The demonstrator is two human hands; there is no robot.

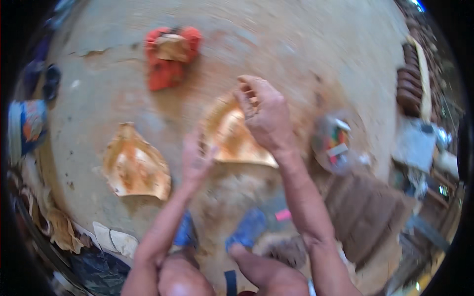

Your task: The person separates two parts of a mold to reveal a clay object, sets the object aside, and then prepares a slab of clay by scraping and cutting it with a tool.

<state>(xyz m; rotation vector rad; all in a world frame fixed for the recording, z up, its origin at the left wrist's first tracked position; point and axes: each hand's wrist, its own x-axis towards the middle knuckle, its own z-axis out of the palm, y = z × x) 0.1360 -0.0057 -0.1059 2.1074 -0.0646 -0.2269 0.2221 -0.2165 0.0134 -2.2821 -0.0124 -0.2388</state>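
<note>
In front of me on the floor lies a hollow, tan and white mould-like piece (234, 133), its lower edge nearly straight. My right hand (269, 116) is over its right side, fingers curled in toward the thumb; anything between them is too blurred to make out. Beside the piece's left edge is my left hand (195, 158), fingers and thumb apart, holding nothing; whether it touches the edge I cannot tell. A similar tan and white piece (136, 167), with a narrow neck at the top, lies farther left, apart from both hands.
Farther off sits a red lobed object (168, 74) with a tan patch. To the right are a clear plastic bag (331, 143) with colourful contents and brown clay-like slabs (368, 212). A blue container (29, 126) stands far left; brown rounded pieces (410, 84) line the right edge.
</note>
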